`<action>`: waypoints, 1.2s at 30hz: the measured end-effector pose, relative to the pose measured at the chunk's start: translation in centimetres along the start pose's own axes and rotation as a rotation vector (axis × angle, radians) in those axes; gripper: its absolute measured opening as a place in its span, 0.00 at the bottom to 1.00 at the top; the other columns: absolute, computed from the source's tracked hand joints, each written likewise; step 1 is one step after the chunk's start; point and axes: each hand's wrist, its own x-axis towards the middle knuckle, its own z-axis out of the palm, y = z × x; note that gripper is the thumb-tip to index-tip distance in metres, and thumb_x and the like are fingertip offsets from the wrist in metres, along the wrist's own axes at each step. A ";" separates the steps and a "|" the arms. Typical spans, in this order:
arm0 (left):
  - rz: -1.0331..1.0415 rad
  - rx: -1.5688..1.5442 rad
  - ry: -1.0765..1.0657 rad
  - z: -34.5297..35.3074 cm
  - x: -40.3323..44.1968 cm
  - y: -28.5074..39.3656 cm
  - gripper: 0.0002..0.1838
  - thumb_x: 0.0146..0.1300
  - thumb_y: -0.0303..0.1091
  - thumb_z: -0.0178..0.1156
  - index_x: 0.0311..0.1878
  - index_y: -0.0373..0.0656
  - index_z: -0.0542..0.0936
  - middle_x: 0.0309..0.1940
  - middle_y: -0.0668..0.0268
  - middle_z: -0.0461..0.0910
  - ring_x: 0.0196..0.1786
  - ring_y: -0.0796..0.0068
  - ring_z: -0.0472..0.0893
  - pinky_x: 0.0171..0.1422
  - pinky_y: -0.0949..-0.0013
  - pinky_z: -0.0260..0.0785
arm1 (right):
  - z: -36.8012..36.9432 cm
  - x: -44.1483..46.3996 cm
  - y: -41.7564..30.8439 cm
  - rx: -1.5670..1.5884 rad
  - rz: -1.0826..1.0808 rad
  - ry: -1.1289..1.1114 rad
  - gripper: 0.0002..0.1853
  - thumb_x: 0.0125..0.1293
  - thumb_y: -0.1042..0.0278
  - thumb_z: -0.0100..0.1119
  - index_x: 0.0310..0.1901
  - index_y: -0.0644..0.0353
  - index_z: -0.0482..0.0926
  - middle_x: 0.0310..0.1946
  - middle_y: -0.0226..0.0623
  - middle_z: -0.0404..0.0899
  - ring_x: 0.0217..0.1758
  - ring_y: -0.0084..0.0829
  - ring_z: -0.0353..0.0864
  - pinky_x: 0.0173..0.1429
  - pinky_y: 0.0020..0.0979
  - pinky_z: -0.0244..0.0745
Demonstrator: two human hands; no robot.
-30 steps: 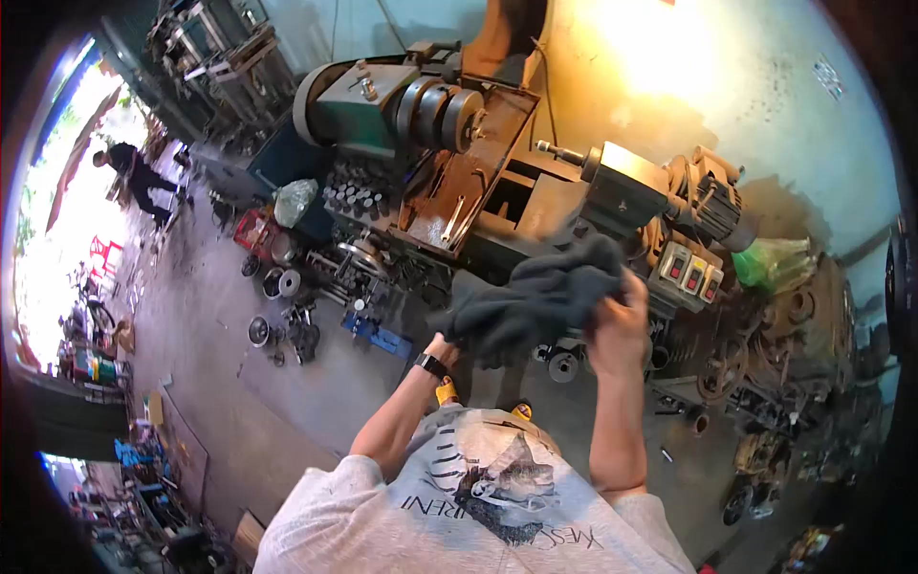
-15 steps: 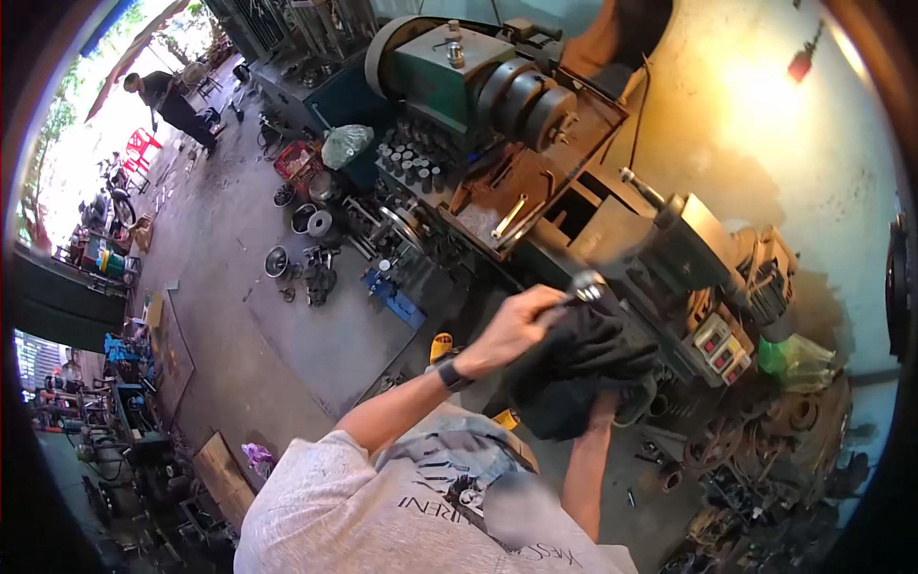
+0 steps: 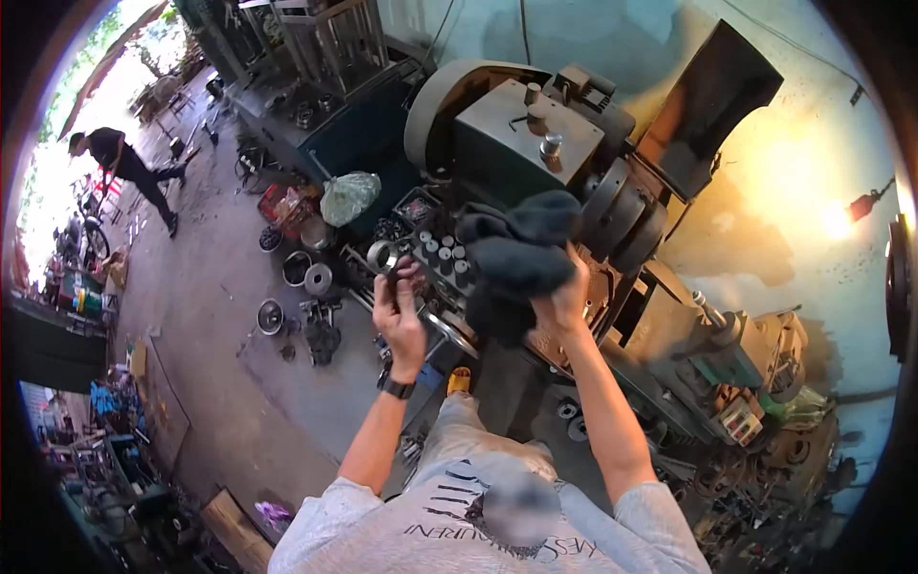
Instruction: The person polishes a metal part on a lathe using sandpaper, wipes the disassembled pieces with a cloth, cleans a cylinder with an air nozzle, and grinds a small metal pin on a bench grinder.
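My left hand point(image 3: 400, 320) is closed around the dark handle of a metal tool with a round, shiny head point(image 3: 382, 255); its exact kind is unclear. A black band circles that wrist. Bunched folds of a black cloth point(image 3: 521, 253) hang from my right hand point(image 3: 566, 301), whose fingers are partly hidden behind it. The cloth is in front of a lathe point(image 3: 531, 134) with a stepped round chuck point(image 3: 622, 210). Just beyond my left hand, small round metal pieces point(image 3: 445, 251) stand in rows on a tray.
A clear plastic bag point(image 3: 349, 198) and a red crate point(image 3: 287, 206) rest left of the lathe. Metal bowls point(image 3: 271, 316) and machine parts point(image 3: 322, 335) lie on the floor. A lit lamp point(image 3: 841, 218) hangs by the wall. Another person point(image 3: 129, 167) bends near the doorway.
My view has turned toward the lathe's headstock. Both hands have moved forward and apart, my right lifting the black cloth up. The person in the doorway has changed stance.
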 end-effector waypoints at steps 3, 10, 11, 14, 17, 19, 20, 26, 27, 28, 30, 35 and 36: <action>0.138 0.274 -0.109 1.9 4.3 -5.5 0.08 0.75 0.27 0.52 0.50 0.36 0.78 0.47 0.66 0.79 0.44 0.75 0.77 0.53 0.74 0.68 | -3.6 8.5 6.5 -1.414 -0.421 -0.042 0.32 0.60 0.64 0.66 0.64 0.64 0.67 0.54 0.53 0.77 0.58 0.53 0.78 0.63 0.41 0.75; -0.049 0.339 -0.337 3.6 6.4 -11.7 0.11 0.70 0.30 0.58 0.45 0.30 0.79 0.49 0.47 0.79 0.51 0.44 0.77 0.56 0.56 0.70 | 2.9 7.0 -1.8 -1.571 -0.391 -0.022 0.25 0.57 0.64 0.70 0.55 0.66 0.79 0.52 0.51 0.82 0.50 0.45 0.85 0.55 0.38 0.79; -0.054 0.339 -0.354 3.4 6.3 -10.6 0.11 0.70 0.30 0.58 0.45 0.30 0.79 0.49 0.47 0.79 0.51 0.44 0.77 0.56 0.56 0.70 | 3.2 7.4 -3.9 -1.555 -0.478 0.028 0.21 0.58 0.67 0.69 0.52 0.67 0.81 0.45 0.49 0.83 0.40 0.40 0.86 0.46 0.36 0.81; 0.255 0.507 -0.221 3.1 6.3 -8.0 0.06 0.71 0.28 0.58 0.46 0.36 0.80 0.54 0.55 0.74 0.55 0.54 0.74 0.58 0.64 0.65 | 4.3 9.9 -9.5 -2.003 -0.510 0.050 0.25 0.62 0.62 0.65 0.60 0.59 0.75 0.47 0.46 0.79 0.47 0.49 0.81 0.49 0.44 0.77; 0.288 0.486 -0.179 3.4 6.4 -6.7 0.06 0.70 0.27 0.58 0.46 0.35 0.79 0.52 0.54 0.74 0.52 0.53 0.75 0.56 0.63 0.67 | 3.5 14.0 -10.8 -2.280 -0.272 -0.153 0.24 0.58 0.62 0.66 0.57 0.57 0.76 0.45 0.49 0.80 0.48 0.51 0.81 0.49 0.45 0.78; 0.043 0.508 -0.445 2.4 7.5 -6.4 0.08 0.70 0.28 0.58 0.43 0.31 0.77 0.44 0.45 0.75 0.40 0.49 0.77 0.46 0.58 0.69 | 3.0 17.1 -10.5 -2.347 -0.141 -0.242 0.22 0.56 0.64 0.66 0.54 0.58 0.78 0.42 0.49 0.82 0.47 0.50 0.82 0.48 0.45 0.78; -0.069 0.568 -0.526 2.3 8.0 -5.3 0.08 0.70 0.29 0.58 0.43 0.31 0.77 0.44 0.43 0.75 0.40 0.46 0.77 0.45 0.57 0.69 | 2.9 18.1 -10.3 -2.411 0.005 -0.346 0.21 0.53 0.66 0.66 0.50 0.60 0.79 0.39 0.49 0.83 0.46 0.50 0.83 0.47 0.45 0.79; 0.362 0.894 -0.339 1.3 7.0 -1.1 0.08 0.68 0.27 0.57 0.45 0.33 0.80 0.58 0.37 0.73 0.53 0.39 0.77 0.54 0.53 0.71 | 1.9 16.5 -11.2 -2.227 -0.225 -0.299 0.13 0.54 0.66 0.66 0.40 0.63 0.84 0.35 0.49 0.85 0.43 0.50 0.84 0.48 0.43 0.79; 0.353 0.817 -0.284 1.3 6.7 -0.4 0.08 0.68 0.26 0.57 0.47 0.32 0.79 0.64 0.38 0.70 0.55 0.41 0.78 0.57 0.54 0.72 | 1.2 14.7 -11.6 -2.026 -0.389 -0.250 0.14 0.55 0.65 0.67 0.42 0.63 0.84 0.36 0.49 0.85 0.42 0.49 0.85 0.48 0.42 0.79; 0.207 0.574 -0.236 1.9 5.9 1.5 0.10 0.69 0.23 0.56 0.51 0.32 0.79 0.66 0.38 0.69 0.57 0.41 0.79 0.58 0.61 0.73 | 1.0 12.1 -12.2 -1.811 -0.368 -0.202 0.16 0.55 0.65 0.68 0.45 0.63 0.84 0.39 0.48 0.85 0.43 0.46 0.85 0.50 0.40 0.79; 0.271 0.312 -0.272 2.9 4.4 1.8 0.17 0.73 0.23 0.51 0.64 0.33 0.69 0.61 0.48 0.76 0.49 0.60 0.84 0.51 0.68 0.76 | -0.4 6.3 -12.0 -1.458 -0.352 -0.109 0.20 0.56 0.68 0.70 0.50 0.64 0.83 0.43 0.46 0.86 0.45 0.38 0.86 0.53 0.34 0.78; -0.097 -0.224 -0.478 9.9 0.8 6.1 0.26 0.74 0.23 0.49 0.73 0.37 0.58 0.52 0.58 0.79 0.36 0.81 0.79 0.36 0.78 0.73 | -6.2 -5.3 -9.0 -1.053 -0.228 0.196 0.18 0.64 0.72 0.68 0.55 0.66 0.81 0.42 0.34 0.86 0.42 0.22 0.81 0.51 0.27 0.77; -0.113 -0.190 -0.552 11.5 0.1 5.9 0.27 0.73 0.22 0.48 0.74 0.37 0.58 0.55 0.59 0.77 0.34 0.83 0.75 0.32 0.81 0.71 | -7.4 -6.9 -8.4 -0.952 -0.209 0.247 0.19 0.67 0.69 0.67 0.57 0.65 0.80 0.40 0.30 0.85 0.38 0.18 0.78 0.46 0.23 0.77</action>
